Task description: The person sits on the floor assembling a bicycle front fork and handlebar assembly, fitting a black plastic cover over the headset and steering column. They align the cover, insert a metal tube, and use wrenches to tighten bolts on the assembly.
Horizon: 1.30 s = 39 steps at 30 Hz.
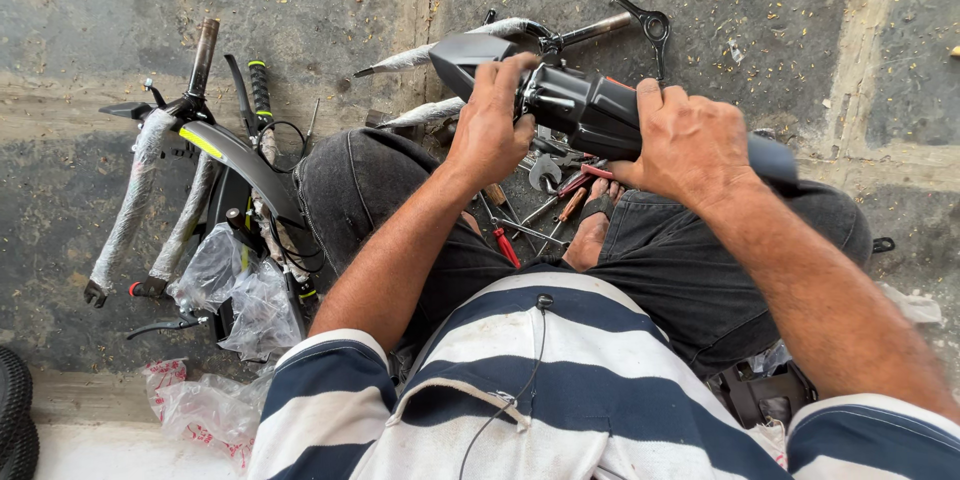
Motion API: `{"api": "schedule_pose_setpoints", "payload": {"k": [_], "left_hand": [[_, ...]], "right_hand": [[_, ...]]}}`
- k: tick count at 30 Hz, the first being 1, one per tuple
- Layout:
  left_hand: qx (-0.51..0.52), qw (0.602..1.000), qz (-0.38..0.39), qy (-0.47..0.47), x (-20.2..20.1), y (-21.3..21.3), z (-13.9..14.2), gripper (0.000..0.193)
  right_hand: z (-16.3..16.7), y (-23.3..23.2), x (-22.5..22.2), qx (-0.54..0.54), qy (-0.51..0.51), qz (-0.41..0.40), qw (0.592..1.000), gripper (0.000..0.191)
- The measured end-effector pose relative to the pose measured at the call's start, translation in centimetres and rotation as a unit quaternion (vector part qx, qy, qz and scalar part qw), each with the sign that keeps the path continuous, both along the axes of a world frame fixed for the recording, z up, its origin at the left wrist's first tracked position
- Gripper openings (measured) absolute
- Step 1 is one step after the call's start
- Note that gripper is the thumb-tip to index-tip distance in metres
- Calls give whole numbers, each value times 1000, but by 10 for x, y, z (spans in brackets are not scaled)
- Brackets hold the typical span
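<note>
I sit on a concrete floor and hold a black plastic bicycle part, shaped like a mudguard or cover, above my knees. My left hand grips its left end, with fingers curled over the top near a pointed black tip. The part's right section is clasped from above by my right hand. Below the part, between my legs, lie several hand tools: red-handled screwdrivers, pliers and a wrench.
A bicycle fork wrapped in white foam, a black mudguard with a yellow stripe, handlebar grips and brake levers lie at the left. Clear plastic bags sit beside my left knee. Wrapped tubes and a spanner lie ahead. A tyre edge shows at bottom left.
</note>
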<state>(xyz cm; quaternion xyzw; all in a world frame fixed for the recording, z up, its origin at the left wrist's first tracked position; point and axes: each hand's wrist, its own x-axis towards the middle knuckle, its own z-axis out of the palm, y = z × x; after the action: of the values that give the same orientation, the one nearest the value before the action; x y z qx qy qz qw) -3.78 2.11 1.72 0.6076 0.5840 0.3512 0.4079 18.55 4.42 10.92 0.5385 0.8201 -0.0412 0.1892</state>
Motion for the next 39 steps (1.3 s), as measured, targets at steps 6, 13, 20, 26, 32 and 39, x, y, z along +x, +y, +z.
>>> {"api": "schedule_pose_setpoints", "payload": {"k": [6,13,20,26,32,39], "left_hand": [[4,998,-22,53,-1,2,-10,41],[0,997,-8,73,6,2,-18,28],[34,994,9,102,7,2,-17,16],[55,993,6,105,9,1,-19,15],[58,991,5,123,9,-1,-26,13],[38,984,-15,176,7,-3,-26,14]], "right_hand": [[-28,6,25,47,315,22,948,78],[-63,10,35,-284,738,-299,534,31],[-84,-3,16,-225,735,-277,577,15],[-93,-5,6,-210,711,-282,609,22],[-102,-12,-11,-148,620,-308,706,21],[-104,-9,-25,33,599,-8,800,30]]}}
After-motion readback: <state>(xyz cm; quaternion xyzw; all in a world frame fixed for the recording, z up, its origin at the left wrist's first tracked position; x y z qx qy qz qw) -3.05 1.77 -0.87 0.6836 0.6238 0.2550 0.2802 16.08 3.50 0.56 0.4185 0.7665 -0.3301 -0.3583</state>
